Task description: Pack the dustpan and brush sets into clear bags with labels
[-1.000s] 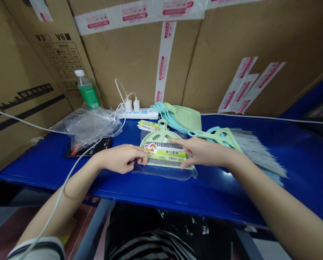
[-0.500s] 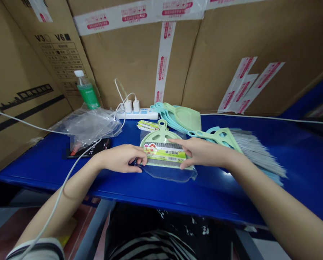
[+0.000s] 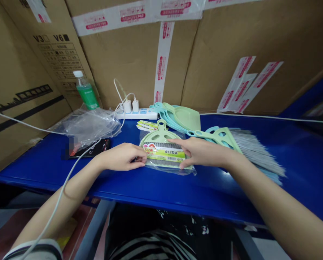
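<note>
A light green dustpan (image 3: pixel 161 126) lies flat in a clear plastic bag (image 3: pixel 174 170), with a grey-bristled brush (image 3: pixel 164 163) on it. Across the brush runs a green-and-white printed label (image 3: pixel 172 153) with red mushrooms. My left hand (image 3: pixel 127 157) is closed at the lower left corner of this packaged set, thumb and fingers pinching the bag's edge. From the right, my right hand (image 3: pixel 197 151) grips the set's side, index finger stretched over the brush and thumb on the lower right corner. Its other fingertips are partly hidden.
Behind are stacked blue and green dustpans (image 3: pixel 187 117); at right lie loose brushes (image 3: pixel 254 151). Several labels (image 3: pixel 147 125) sit near a power strip (image 3: pixel 143 113). Plastic bags (image 3: pixel 88 124), a phone (image 3: pixel 103 146) and a green bottle (image 3: pixel 87 94) stand left. A white cable (image 3: pixel 66 180) crosses my left arm.
The bag's loose lower edge, spread out toward me before, is now drawn in close to the dustpan. My left thumb has closed in toward the fingers. My right hand has hardly moved.
</note>
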The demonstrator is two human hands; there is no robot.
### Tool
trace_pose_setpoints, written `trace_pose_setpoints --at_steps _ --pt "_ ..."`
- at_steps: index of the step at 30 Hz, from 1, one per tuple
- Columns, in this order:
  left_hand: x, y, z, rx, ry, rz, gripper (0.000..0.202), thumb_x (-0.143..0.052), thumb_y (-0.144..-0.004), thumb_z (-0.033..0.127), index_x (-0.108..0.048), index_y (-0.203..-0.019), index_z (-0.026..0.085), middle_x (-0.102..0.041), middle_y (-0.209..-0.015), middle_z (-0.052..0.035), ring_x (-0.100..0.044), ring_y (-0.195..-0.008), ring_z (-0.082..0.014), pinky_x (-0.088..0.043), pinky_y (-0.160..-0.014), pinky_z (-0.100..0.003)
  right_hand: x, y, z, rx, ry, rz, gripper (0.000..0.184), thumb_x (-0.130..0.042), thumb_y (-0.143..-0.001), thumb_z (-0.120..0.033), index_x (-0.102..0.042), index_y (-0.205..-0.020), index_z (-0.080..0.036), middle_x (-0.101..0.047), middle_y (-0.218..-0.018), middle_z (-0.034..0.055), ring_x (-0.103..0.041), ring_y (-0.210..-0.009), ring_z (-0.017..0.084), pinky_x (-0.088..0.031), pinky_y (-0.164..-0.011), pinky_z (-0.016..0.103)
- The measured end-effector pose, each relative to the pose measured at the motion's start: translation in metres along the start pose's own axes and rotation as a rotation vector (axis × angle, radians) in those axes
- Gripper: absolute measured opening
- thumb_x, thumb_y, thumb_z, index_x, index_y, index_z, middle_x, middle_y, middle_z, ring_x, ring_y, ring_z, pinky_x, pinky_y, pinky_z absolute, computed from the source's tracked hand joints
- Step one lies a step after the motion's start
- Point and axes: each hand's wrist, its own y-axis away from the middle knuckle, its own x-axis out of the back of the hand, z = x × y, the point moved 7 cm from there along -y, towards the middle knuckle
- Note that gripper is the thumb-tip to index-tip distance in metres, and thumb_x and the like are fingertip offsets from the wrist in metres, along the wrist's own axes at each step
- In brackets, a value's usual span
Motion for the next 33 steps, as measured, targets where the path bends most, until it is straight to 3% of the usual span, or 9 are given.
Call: trace_pose_setpoints --at_steps 9,19,33 --pt "0.0020 0.0006 -0.0048 0.022 -0.093 0.069 0.018 -0.045 -0.090 0.022 -0.057 -0.078 0.017 -0.058 -0.077 -0.0003 -0.053 -0.066 -0.0117 -0.038 -0.062 -0.023 0.0025 0.0013 -0.0021 -0.007 0.010 0.003 0.089 -0.071 -0.072 -0.035 -0.031 -0.148 -0.013 -0.061 -0.069 0.0025 -0.054 -0.062 0.020 -0.037 -0.057 0.028" --pt "-0.0012 -0.0014 -0.0044 0.054 -0.168 0.030 0.019 -0.040 -0.091 0.022 -0.053 -0.078 0.017 -0.053 -0.078 -0.0004 -0.050 -0.063 -0.0112 -0.037 -0.060 -0.023 0.0017 0.0005 -0.0036 0.046 0.010 0.015 0.086 -0.069 -0.073 -0.036 -0.033 -0.147 -0.011 -0.053 -0.061 -0.0021 -0.049 -0.057 0.017 -0.033 -0.053 0.027" --pt "-0.0018 -0.0043 -0.0063 0.071 -0.168 0.070 0.022 -0.038 -0.095 0.025 -0.053 -0.081 0.017 -0.055 -0.076 -0.0009 -0.052 -0.064 -0.0130 -0.037 -0.061 -0.024 0.0021 0.0024 -0.0072 0.020 0.006 -0.020 0.083 -0.069 -0.074 -0.032 -0.034 -0.147 -0.012 -0.058 -0.066 0.0012 -0.052 -0.061 0.018 -0.035 -0.056 0.028"
